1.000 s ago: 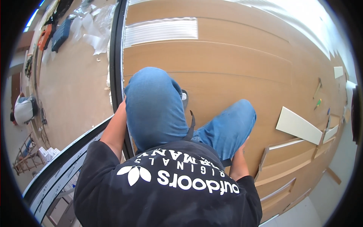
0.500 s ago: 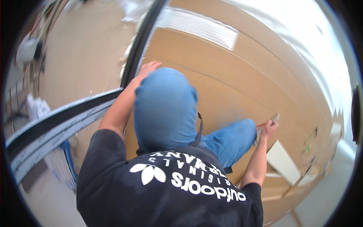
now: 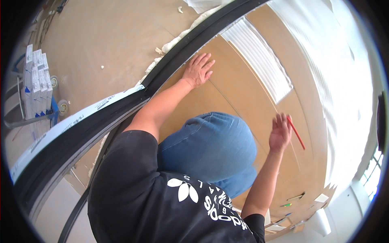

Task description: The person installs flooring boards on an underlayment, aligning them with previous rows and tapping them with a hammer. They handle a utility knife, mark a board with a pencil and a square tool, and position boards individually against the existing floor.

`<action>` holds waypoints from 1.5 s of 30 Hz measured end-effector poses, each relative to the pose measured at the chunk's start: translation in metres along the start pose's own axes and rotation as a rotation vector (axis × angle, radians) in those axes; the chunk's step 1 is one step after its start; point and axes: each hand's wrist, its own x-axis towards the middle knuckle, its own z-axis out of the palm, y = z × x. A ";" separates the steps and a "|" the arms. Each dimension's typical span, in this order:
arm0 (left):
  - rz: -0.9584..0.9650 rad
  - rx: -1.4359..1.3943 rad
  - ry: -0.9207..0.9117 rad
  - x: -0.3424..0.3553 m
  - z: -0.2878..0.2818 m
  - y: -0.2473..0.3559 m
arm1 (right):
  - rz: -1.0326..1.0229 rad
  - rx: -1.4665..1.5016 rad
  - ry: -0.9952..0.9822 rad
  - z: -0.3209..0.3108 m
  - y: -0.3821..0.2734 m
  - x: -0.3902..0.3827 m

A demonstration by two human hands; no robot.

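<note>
My left hand [image 3: 197, 71] lies on the brown board [image 3: 227, 87], its fingers stretched out beside the black frame edge. It holds nothing. Farther right, my right hand [image 3: 279, 133] is over the same board with its fingers raised. A thin red stick [image 3: 298, 133], like a pencil, is caught between those fingers and slants down to the right. Its exact kind does not show. My bent knee in blue jeans [image 3: 214, 146] covers part of the board between my arms.
The black frame [image 3: 186, 48] runs along the board's left side, edged with pale foam [image 3: 176, 39]. A ribbed white panel [image 3: 261, 60] is set in the board. Wheeled blue equipment [image 3: 56, 109] with white boxes stands at the left. Small scraps [image 3: 287, 205] lie lower right.
The view has swung, so the board lies differently. My left hand has come out from behind my knee. My right hand has moved forward; the pale piece beside it is gone from view.
</note>
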 end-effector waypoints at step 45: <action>-0.083 -0.071 -0.117 0.015 0.003 -0.009 | -0.313 -1.081 -0.099 0.221 0.212 0.227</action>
